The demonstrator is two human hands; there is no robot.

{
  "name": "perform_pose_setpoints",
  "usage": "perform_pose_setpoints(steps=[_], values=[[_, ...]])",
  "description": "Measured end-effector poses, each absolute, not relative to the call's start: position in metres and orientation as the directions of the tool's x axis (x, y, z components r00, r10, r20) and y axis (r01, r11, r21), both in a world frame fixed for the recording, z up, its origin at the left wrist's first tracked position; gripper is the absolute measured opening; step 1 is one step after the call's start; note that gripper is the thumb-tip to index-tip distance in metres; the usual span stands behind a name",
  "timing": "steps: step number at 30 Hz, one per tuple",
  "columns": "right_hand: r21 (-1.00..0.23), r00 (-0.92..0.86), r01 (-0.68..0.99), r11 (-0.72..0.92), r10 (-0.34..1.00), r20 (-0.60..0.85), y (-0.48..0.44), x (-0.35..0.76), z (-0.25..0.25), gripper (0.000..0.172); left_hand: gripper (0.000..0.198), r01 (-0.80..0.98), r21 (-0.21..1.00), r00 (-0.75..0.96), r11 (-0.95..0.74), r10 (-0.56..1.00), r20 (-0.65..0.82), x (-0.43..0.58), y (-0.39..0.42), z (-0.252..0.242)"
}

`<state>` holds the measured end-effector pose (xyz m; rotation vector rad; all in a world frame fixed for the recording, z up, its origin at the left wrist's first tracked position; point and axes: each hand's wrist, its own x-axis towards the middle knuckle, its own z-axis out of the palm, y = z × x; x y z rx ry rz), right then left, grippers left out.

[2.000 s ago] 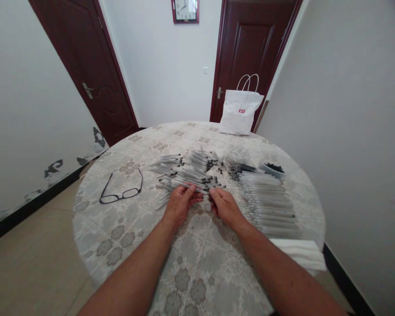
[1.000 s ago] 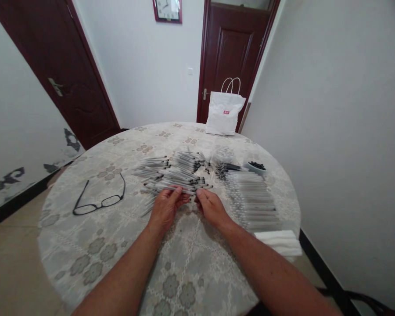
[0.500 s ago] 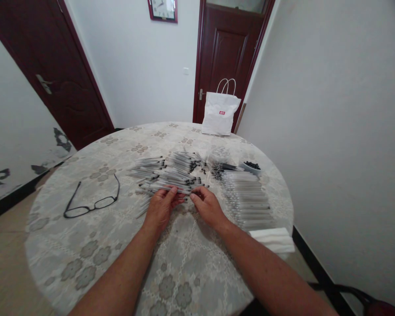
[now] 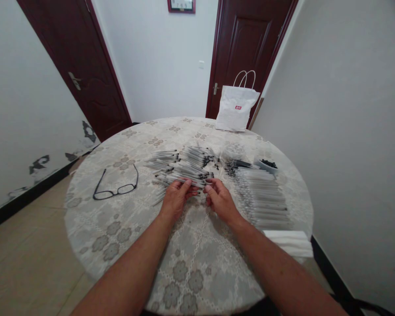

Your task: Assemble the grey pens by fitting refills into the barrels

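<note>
My left hand [image 4: 177, 198] is closed around a slim, pale pen [image 4: 195, 185], its thumb on top of the barrel. At the dark end of that pen my right hand [image 4: 221, 198] pinches with thumb and forefinger; any small part between them is too small to make out. Just beyond both hands lies a loose pile of pens [image 4: 187, 169] with black ends. To the right of my right hand, a stack of clear pen barrels [image 4: 263, 197] lies in rows. Black pen parts [image 4: 238, 165] are heaped behind that stack.
A white bowl [image 4: 265, 166] of small black caps stands at the right. Eyeglasses [image 4: 115, 192] lie at the left. A white paper bag [image 4: 237, 107] stands at the table's far edge. Folded white cloth or paper [image 4: 289, 242] lies near the right edge of the patterned tablecloth [image 4: 125, 267].
The whole view has shifted, so the table appears farther right and slightly higher. Both hands stay together at the same pen, with the right fingers slightly repositioned at its end.
</note>
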<state>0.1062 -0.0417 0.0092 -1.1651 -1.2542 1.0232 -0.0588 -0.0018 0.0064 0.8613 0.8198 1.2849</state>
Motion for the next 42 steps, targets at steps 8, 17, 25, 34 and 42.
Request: perform_pose_setpoints(steps=[8,17,25,34,42], values=[[-0.984,0.134,0.106,0.144,0.978,0.158,-0.038,0.109,0.006,0.024,0.040,-0.484,0.870,0.109,0.092,0.993,-0.044,-0.058,-0.003,0.008],[-0.865,-0.020,0.416,0.279,0.954,0.298,-0.046,0.110,0.020,0.020,0.042,-0.566,0.816,0.148,0.121,0.988,-0.044,-0.058,-0.007,0.014],[-0.526,-0.318,0.764,0.374,0.927,0.198,-0.069,0.159,0.083,0.017,0.044,-0.460,0.880,0.143,0.115,0.988,-0.054,-0.058,-0.004,0.013],[-0.328,0.344,0.925,-0.194,0.796,0.498,-0.017,0.290,0.123,0.031,0.043,-0.382,0.919,0.145,0.103,0.988,-0.051,-0.056,-0.006,0.008],[-0.810,0.205,0.572,0.128,0.934,0.292,-0.032,0.191,0.076,0.039,0.038,-0.275,0.961,0.125,0.016,0.992,0.019,-0.057,-0.010,0.011]])
